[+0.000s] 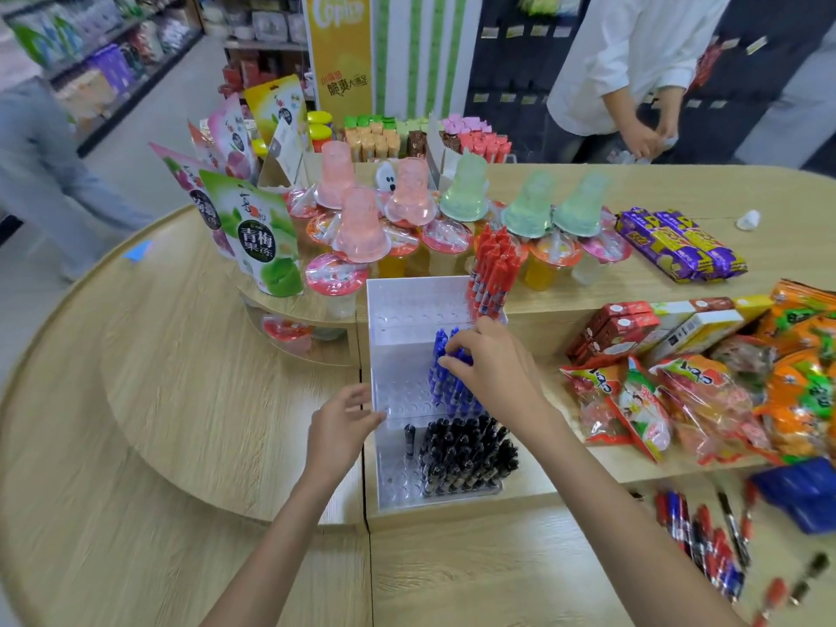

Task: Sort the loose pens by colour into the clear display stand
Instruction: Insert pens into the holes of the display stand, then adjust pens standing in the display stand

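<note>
The right hand [491,364] hides the tops of some blue pens [454,391]; the loose pens [710,540] are blurred.

I see the stand [398,310] on the table [181,400], with pens [466,459] standing in its right side. Cups [362,228] sit behind it. Snack bags [678,400] lie right of it, and loose pens [705,536] lie nearer me.

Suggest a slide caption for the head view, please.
Right hand at blue pens in stand; left hand steadies it.
</note>
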